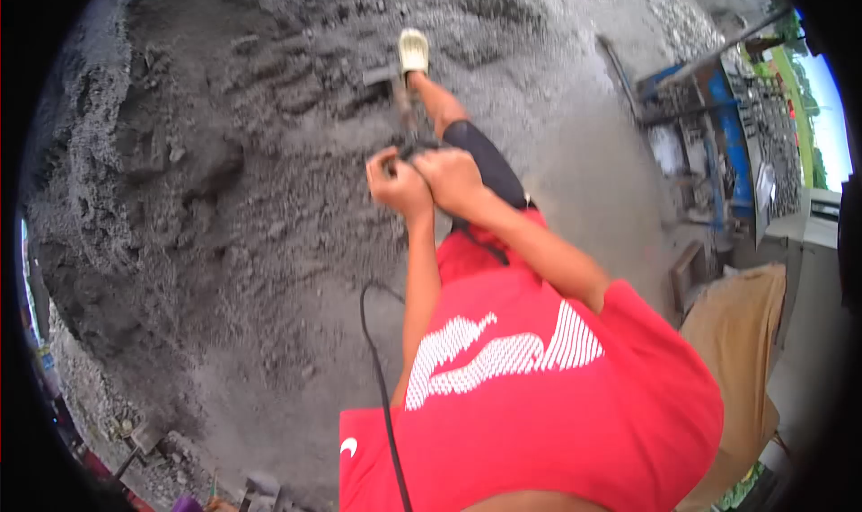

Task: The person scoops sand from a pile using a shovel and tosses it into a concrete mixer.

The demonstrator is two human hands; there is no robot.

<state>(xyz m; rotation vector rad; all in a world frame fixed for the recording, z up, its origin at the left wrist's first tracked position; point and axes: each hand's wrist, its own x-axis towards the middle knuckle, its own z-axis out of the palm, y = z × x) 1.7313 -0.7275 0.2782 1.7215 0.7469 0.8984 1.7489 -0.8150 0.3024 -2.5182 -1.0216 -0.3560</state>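
My left hand [398, 189] and my right hand [451, 178] are side by side in front of my red shirt, both with curled fingers. They are closed round the dark top of a tool [406, 112]. Its shaft points away from me toward a flat dark piece beside my light-coloured shoe [413, 51]. Blur hides the tool's exact shape, and its far end is near the loose grey material [269, 108]. A black cord [375, 350] hangs in a curve beside my shirt.
Grey sand or gravel rises in a mound on the left. At the right stand a blue metal frame [736, 144] and a tan cloth cover [736, 332]. A long bar [620, 76] lies at the upper right. Blocks and rubble [148, 436] are at the lower left.
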